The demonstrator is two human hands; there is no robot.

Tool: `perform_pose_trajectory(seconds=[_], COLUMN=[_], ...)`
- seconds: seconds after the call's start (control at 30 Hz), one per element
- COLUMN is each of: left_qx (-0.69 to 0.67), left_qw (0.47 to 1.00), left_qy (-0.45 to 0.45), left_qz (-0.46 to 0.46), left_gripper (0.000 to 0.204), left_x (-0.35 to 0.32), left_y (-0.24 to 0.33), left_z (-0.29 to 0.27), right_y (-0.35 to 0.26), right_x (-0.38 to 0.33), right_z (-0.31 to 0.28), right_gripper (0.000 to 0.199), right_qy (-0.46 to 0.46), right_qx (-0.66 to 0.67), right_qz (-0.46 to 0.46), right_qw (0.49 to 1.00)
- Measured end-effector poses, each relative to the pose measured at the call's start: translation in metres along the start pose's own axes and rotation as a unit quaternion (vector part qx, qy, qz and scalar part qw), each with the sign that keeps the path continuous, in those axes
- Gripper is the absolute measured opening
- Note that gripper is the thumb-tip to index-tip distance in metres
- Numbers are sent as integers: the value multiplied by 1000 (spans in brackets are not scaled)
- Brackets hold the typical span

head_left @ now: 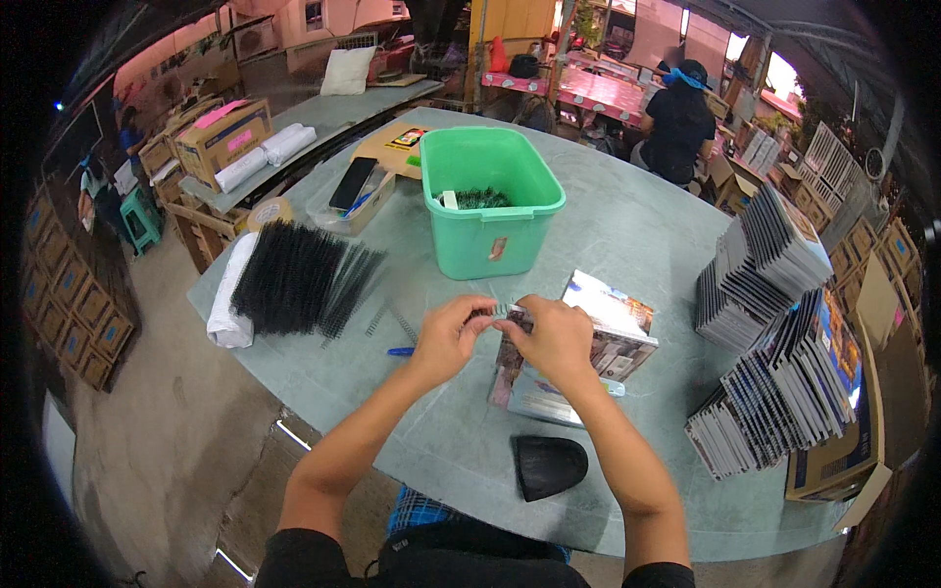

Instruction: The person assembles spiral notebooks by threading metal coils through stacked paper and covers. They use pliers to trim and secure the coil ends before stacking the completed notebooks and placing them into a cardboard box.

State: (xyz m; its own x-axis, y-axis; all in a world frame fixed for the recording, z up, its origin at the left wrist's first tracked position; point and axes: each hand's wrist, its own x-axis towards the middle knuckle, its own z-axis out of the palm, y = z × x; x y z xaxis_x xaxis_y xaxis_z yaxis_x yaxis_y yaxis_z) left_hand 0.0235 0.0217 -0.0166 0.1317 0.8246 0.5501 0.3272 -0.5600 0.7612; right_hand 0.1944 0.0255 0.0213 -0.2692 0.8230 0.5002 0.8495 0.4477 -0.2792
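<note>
Between the fingertips of my two hands is a short binding coil (pixel 501 310), at the upper edge of a booklet (pixel 508 367). My left hand (pixel 446 338) pinches one end of the coil. Thumb and fingers of my right hand (pixel 554 338) close on its other end by the booklet's edge; the exact contact is hidden. More booklets with picture covers (pixel 627 355) lie under and beside my right hand. Left of my hands, a dense pile of black coils (pixel 289 279) rests on a white roll (pixel 231 294), with a few loose coils (pixel 375 319) nearby.
A green bin (pixel 490 245) with dark coils inside stands beyond my hands. Tall booklet stacks (pixel 760 279) and an open cardboard box (pixel 833 461) are at the right. A blue pen (pixel 400 351) and black pouch-like item (pixel 549 467) lie near me. A person (pixel 678 122) sits beyond the table.
</note>
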Motion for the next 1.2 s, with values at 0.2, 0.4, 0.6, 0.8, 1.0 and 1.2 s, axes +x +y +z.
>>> perform_pose_trajectory(seconds=[0.2, 0.4, 0.6, 0.8, 1.0, 1.2], left_qx=[-4, 19, 102, 52, 15, -26], left_qw=[1000, 1000, 992, 994, 992, 995], left_qy=[-17, 6, 56, -88, -124, -79], left_qz=[-18, -5, 43, -42, -28, -54], left_gripper=[26, 23, 21, 22, 26, 20], left_x=[0, 2, 5, 23, 29, 25], left_y=[13, 9, 8, 8, 23, -4], left_z=[3, 6, 16, -8, -14, -16], right_y=[3, 0, 0, 9, 4, 6], right_x=[-1, 1, -1, -4, 4, 3], right_z=[-1, -1, 1, -1, -3, -4], right_gripper=[22, 20, 15, 16, 17, 19], right_qy=[-4, -12, 6, 11, -30, -38], right_qx=[2, -13, 52, 63, 93, 110], right_qz=[-16, -13, -29, -68, -28, 5], right_qw=[1000, 1000, 998, 996, 995, 993])
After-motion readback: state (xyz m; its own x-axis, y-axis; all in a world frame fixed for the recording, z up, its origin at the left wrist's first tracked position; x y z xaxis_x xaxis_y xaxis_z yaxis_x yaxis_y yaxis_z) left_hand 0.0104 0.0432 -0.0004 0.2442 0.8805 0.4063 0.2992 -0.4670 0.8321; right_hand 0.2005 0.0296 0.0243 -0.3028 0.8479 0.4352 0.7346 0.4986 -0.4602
